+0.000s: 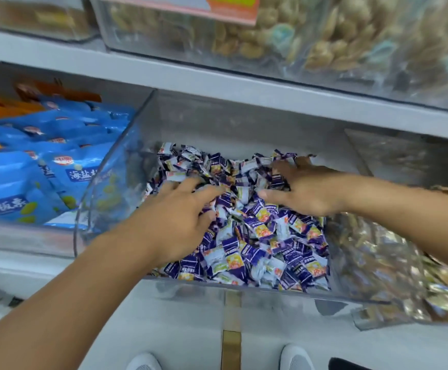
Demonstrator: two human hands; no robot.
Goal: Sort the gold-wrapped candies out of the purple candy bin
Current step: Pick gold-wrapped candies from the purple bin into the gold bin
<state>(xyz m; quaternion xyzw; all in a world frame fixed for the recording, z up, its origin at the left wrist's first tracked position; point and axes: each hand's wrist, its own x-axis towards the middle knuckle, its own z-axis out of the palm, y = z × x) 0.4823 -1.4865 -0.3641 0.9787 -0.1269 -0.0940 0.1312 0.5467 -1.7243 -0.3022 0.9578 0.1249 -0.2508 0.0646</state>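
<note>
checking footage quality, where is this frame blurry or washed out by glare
Head view: the purple candy bin and both hands, left hand and right hand, read fairly sharp; the upper shelf bins and the gold candy bin at right are smeared; straight shelf edges bow from the wide lens; no strong glare.

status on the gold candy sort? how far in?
Done: cannot tell; no gold wrappers show on top of the purple-and-white wrapped candies in the clear plastic bin. In hand: left hand and right hand spread into the pile, holding nothing visible. Left: digging deeper; the gold-wrapped candies' neighbouring bin sits to the right.
</note>
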